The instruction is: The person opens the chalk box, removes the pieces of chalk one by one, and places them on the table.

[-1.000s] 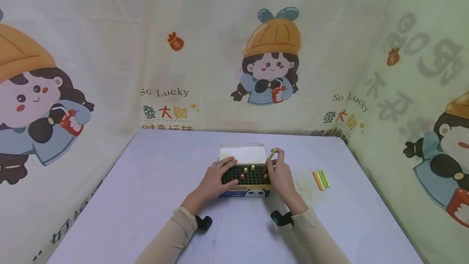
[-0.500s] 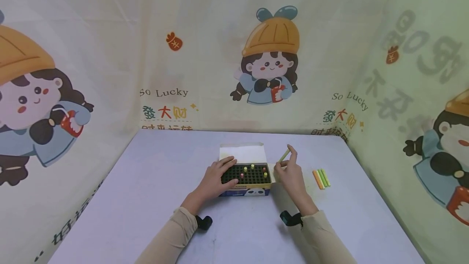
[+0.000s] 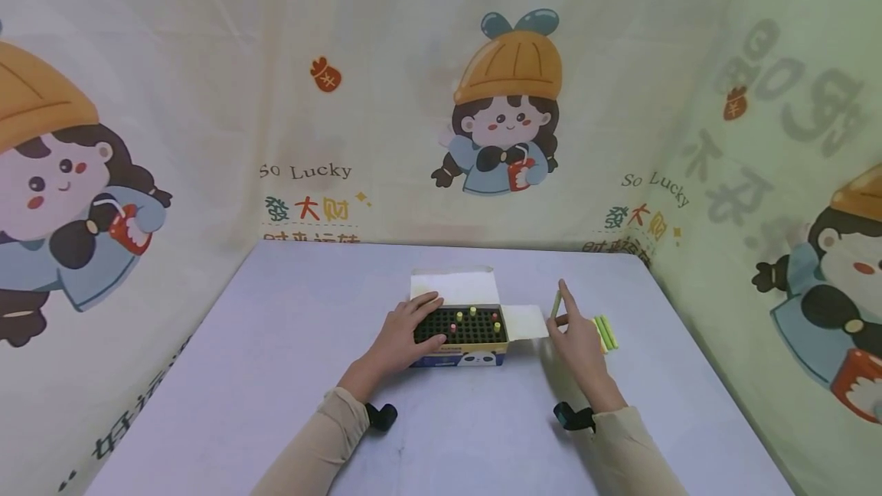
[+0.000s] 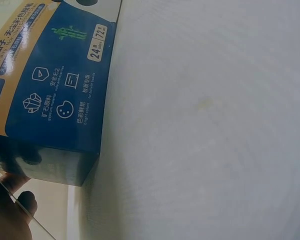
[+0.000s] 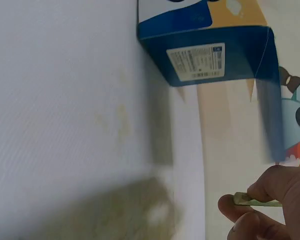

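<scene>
A blue and yellow chalk box (image 3: 455,358) with a panda print stands on the table, its lid (image 3: 453,287) folded back. Inside, a black holder (image 3: 475,334) full of round holes carries several short chalk ends standing up. My left hand (image 3: 400,334) grips the box's left end, thumb over the front edge and fingers at the far side. To the right of the box, my right hand (image 3: 579,343) pinches a yellow-green chalk stick (image 3: 556,305) between thumb and fingers, with the index finger pointing up along it. The right wrist view also shows the pinched chalk (image 5: 247,200).
A white end flap (image 3: 525,321) sticks out from the box's right side, close to the right hand. Bright green chalk sticks (image 3: 607,333) lie on the table (image 3: 310,312) behind the right hand, partly covered. Printed cloth walls (image 3: 386,98) surround the table.
The right hand has moved right, away from the box, carrying the chalk stick. The side flap has swung outward and now lies fully in sight. The left hand has stayed on the box.
</scene>
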`<state>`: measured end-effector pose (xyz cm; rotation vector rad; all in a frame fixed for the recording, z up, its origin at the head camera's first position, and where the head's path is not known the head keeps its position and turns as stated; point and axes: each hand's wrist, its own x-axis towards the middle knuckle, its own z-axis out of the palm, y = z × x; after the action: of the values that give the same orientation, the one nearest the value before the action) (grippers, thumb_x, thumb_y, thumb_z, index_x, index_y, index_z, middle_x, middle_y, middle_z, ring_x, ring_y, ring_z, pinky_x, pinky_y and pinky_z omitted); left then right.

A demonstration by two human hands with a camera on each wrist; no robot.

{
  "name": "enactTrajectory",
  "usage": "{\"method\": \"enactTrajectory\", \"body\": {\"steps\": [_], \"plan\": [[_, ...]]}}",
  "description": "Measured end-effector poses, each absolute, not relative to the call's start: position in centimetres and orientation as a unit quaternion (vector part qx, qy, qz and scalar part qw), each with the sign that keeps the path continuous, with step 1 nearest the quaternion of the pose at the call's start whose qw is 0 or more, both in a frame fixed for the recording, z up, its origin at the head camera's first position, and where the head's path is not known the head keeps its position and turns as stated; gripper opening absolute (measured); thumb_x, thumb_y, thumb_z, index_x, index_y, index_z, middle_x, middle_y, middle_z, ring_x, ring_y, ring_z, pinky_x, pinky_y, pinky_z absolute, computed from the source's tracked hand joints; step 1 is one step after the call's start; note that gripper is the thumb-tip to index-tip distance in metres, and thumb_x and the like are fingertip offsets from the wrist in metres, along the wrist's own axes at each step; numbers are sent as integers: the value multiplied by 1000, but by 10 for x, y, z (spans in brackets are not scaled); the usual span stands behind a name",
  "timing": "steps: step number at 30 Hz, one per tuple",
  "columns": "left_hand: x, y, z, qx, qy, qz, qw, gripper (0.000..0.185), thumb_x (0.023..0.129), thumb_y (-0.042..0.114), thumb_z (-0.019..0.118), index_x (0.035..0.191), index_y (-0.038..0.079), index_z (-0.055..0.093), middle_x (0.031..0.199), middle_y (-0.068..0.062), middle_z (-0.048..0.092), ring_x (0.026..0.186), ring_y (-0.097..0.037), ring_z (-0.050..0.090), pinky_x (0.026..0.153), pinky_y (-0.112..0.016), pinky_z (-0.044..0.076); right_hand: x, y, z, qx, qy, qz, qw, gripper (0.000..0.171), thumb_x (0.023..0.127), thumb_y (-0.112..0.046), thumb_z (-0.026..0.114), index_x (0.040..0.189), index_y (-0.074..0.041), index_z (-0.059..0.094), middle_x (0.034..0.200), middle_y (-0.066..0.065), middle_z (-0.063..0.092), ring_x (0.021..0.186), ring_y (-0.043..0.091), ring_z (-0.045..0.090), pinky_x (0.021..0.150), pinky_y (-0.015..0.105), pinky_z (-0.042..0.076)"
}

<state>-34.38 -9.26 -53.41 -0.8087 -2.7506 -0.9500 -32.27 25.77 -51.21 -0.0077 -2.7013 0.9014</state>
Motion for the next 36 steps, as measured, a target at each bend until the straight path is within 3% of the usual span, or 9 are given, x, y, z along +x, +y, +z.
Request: {"method": "enactTrajectory", "body": {"steps": [10,17,23,29,30,36], "plan": [[-345,-92,-537,-269,-910,-309,63,73,99,53,63,162,25,39,169,0,32,151,-43,33,114,-74,25,-324,280,-522,-40,-965,253,49,76,96,-9,62,164,-8,28,94,17,70,71,23,58,62,37,47],[-343,-92,-536,-271,-909,-311,62,73,99,53,63,161,24,40,168,0,33,150,-42,34,113,-73,26,-322,292,-529,-34,-975,219,23,64,94,-10,63,155,-2,44,84,12,67,66,20,54,55,32,41],[-342,-92,-535,-268,-910,-312,57,73,99,53,63,162,23,40,168,-1,32,151,-42,33,114,-74,25,-320,297,-532,-17,-979,203,21,49,97,-11,60,144,1,58,80,7,62,66,18,50,58,33,37],[-343,-91,-535,-268,-907,-318,61,73,99,54,63,162,25,40,169,0,32,151,-42,33,115,-74,24,-318,304,-531,10,-982,185,32,38,99,-13,59,133,2,68,101,21,71,63,20,47,56,33,35],[-343,-92,-535,-268,-907,-319,62,73,99,54,63,162,25,40,169,0,32,151,-42,32,115,-74,24,-317,304,-530,11,-982,183,33,37,99,-13,59,132,1,69,110,25,71,66,21,49,57,34,36],[-346,-93,-536,-268,-907,-320,62,73,99,54,63,162,27,39,169,1,31,151,-41,33,113,-72,27,-318,309,-528,-11,-983,180,36,33,99,-11,59,126,1,72,119,33,64,97,41,64,72,51,52]]}}
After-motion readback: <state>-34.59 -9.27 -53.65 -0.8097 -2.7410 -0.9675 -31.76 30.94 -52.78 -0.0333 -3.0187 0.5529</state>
